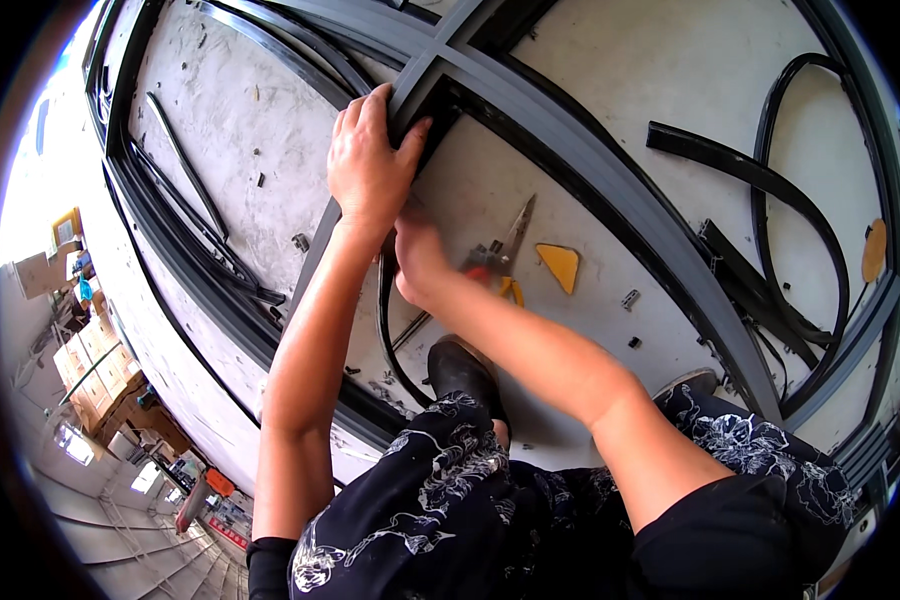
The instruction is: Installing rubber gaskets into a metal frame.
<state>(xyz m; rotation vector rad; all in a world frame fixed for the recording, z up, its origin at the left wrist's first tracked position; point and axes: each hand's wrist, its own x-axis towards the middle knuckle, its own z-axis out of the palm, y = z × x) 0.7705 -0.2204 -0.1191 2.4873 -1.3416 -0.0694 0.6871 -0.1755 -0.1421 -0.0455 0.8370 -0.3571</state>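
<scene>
My left hand [370, 168] grips a bar of the grey metal frame [610, 195] near a corner, with its fingers over the bar and its thumb on the inner side. Just below it, my right hand [414, 250] is close to the same bar. Its fingers are partly behind my left wrist and blurred, so their grip is hidden. A black rubber strip [384, 325] hangs from beside my right hand and curves down toward my boot [460, 375]. Black seal [530, 155] lines the inner edge of the frame.
Inside the frame opening lie a pointed metal tool [518, 232], a yellow triangular piece [558, 268] and small metal bits [630, 298]. A long black strip [715, 152] loops at the right. More dark profiles [185, 245] lie at the left, with cardboard boxes [95, 365] beyond.
</scene>
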